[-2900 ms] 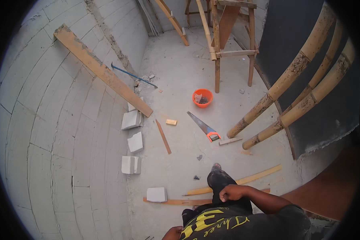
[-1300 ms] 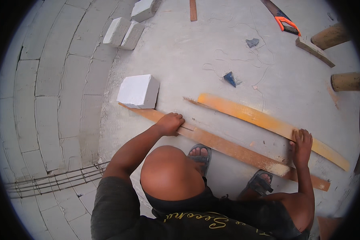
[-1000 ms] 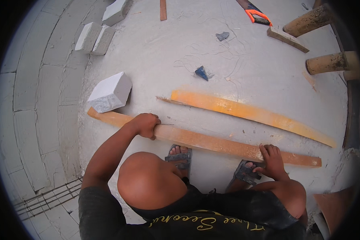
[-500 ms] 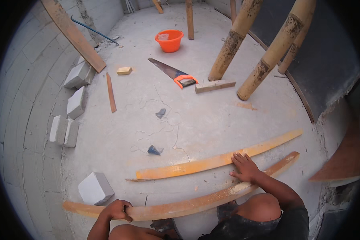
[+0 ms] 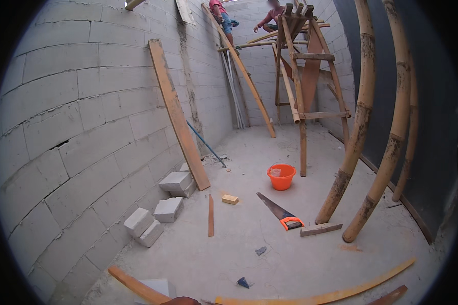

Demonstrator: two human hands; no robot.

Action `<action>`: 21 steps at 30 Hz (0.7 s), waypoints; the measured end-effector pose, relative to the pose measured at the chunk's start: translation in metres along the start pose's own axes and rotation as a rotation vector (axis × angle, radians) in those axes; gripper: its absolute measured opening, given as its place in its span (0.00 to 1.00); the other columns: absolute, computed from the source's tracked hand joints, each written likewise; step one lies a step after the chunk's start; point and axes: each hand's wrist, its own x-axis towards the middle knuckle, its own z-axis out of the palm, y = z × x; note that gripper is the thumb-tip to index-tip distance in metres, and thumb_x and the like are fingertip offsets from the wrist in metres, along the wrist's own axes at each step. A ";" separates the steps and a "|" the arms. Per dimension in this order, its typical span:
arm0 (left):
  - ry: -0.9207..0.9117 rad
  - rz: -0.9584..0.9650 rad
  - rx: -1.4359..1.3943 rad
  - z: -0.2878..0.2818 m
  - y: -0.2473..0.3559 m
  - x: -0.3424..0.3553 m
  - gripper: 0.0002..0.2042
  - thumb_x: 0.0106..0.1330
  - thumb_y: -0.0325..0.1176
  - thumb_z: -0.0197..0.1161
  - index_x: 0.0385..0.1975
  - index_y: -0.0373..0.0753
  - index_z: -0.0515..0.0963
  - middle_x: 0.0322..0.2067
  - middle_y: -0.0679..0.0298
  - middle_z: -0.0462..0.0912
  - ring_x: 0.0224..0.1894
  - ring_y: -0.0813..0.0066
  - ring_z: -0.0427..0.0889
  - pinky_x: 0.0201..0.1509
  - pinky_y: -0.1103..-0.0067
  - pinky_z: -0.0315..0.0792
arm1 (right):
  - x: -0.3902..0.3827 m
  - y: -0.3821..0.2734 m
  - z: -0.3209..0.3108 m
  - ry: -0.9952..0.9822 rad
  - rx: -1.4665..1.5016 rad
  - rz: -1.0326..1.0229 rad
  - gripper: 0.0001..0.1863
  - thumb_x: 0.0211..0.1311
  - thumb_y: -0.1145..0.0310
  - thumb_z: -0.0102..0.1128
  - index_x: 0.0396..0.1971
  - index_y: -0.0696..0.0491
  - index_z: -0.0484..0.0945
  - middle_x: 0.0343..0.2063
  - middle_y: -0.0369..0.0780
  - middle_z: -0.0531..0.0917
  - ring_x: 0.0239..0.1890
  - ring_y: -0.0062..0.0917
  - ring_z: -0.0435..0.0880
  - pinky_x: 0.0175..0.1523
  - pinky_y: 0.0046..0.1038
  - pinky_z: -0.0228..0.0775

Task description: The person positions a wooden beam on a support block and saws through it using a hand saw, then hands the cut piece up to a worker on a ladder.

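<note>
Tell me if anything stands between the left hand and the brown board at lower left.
Nothing visible does: the left hand, mostly cut off, is right at the board; the pale block is beyond it.

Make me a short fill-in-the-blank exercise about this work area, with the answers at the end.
1. The left hand, by a brown plank, is cut off by the picture's ____ edge.
2. Farther off than the handsaw stands a bucket coloured ____.
3. The thick bamboo poles before the dark sheet number ____.
4. The thin bar slanting beside the leaning plank is ____.

Missing words: bottom; orange; three; blue.
</note>
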 end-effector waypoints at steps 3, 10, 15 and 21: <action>0.050 0.035 0.036 -0.007 0.001 -0.007 0.23 0.33 0.42 0.76 0.35 0.43 0.88 0.35 0.50 0.88 0.39 0.49 0.86 0.45 0.61 0.79 | 0.031 0.024 0.008 0.024 0.119 -0.038 0.47 0.51 0.53 0.80 0.65 0.66 0.70 0.61 0.57 0.77 0.61 0.45 0.80 0.66 0.37 0.72; -0.019 0.010 0.198 0.009 -0.004 -0.033 0.28 0.40 0.47 0.78 0.44 0.44 0.85 0.42 0.57 0.86 0.47 0.55 0.85 0.54 0.64 0.78 | 0.138 0.100 0.039 -0.034 -0.587 -0.416 0.35 0.50 0.45 0.76 0.51 0.54 0.75 0.42 0.49 0.84 0.49 0.48 0.84 0.50 0.46 0.76; -0.049 0.012 0.185 0.057 0.002 -0.025 0.29 0.35 0.42 0.80 0.44 0.43 0.84 0.39 0.58 0.84 0.45 0.54 0.82 0.53 0.63 0.77 | 0.170 0.129 0.040 -0.174 -0.614 -0.357 0.43 0.41 0.31 0.75 0.45 0.53 0.79 0.37 0.48 0.86 0.42 0.47 0.86 0.45 0.47 0.77; 0.136 0.067 0.201 0.084 0.013 -0.014 0.27 0.29 0.35 0.81 0.36 0.42 0.80 0.35 0.59 0.79 0.41 0.54 0.78 0.47 0.63 0.74 | 0.191 0.160 0.016 0.481 -0.739 -0.279 0.31 0.52 0.54 0.76 0.53 0.52 0.75 0.53 0.43 0.75 0.60 0.37 0.73 0.62 0.38 0.67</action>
